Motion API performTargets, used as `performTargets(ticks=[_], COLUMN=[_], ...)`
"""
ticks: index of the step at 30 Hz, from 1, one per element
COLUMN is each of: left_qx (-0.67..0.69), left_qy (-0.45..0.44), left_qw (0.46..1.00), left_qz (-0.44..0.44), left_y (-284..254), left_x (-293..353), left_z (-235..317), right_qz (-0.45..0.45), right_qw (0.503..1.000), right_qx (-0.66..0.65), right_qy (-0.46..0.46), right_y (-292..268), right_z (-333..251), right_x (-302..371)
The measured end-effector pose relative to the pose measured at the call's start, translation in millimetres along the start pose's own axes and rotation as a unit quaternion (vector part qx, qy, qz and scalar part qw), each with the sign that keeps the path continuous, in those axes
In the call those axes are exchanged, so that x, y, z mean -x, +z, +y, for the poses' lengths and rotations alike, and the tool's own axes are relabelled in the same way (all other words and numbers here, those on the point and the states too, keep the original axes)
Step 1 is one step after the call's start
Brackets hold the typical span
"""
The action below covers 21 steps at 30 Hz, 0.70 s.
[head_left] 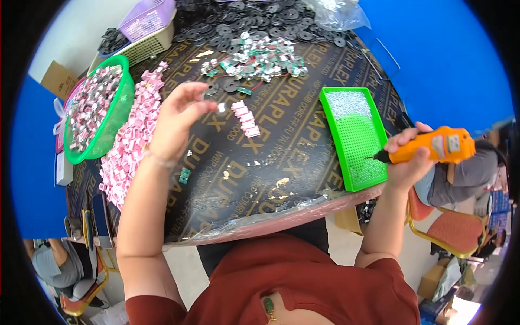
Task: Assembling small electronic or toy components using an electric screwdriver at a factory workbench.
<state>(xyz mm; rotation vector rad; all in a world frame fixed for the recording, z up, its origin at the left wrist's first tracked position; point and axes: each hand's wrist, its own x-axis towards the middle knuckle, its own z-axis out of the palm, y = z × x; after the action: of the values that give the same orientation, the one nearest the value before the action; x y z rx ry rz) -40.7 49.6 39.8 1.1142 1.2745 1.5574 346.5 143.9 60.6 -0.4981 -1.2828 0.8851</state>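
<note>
My right hand (407,157) grips an orange electric screwdriver (433,147), its dark tip over the right edge of a green perforated tray (355,135) with small silver screws at its far end. My left hand (176,116) hovers over the dark table with fingers spread, pinching a small silver part (221,107) at its fingertips. A short row of pink-and-white parts (246,119) lies just right of that hand. A long pile of pink parts (132,138) lies to its left.
A green basket (115,124) of pink and silver parts stands at the left. Silver parts with green boards (260,57) and black washers (254,21) cover the far side, beside purple and beige baskets (146,27). Other people sit at lower left and right.
</note>
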Motion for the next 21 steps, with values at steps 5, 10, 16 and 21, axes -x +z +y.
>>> performTargets(ticks=[5,10,16,21], left_qx=[0.114,0.161,0.127,-0.074], left_qy=[-0.105,-0.186,-0.200,-0.109], left_qw=[0.988,0.968,0.969,0.991], left_qz=[0.007,-0.046,-0.071,-0.037], left_y=[12.2,31.8,43.8,48.5], left_x=[40.2,63.9,71.0,65.9], left_z=[12.4,15.9,10.3,-6.3], right_qz=[-0.026,-0.015,-0.014,-0.007], right_qw=[0.999,0.999,0.999,0.999], right_qx=[0.028,0.024,0.029,0.040], right_qy=[0.014,0.018,0.018,0.014], right_y=[-16.4,-22.2,-23.0,-24.3], right_z=[13.6,15.5,18.3,16.5], right_x=[2.5,5.0,6.3,7.0])
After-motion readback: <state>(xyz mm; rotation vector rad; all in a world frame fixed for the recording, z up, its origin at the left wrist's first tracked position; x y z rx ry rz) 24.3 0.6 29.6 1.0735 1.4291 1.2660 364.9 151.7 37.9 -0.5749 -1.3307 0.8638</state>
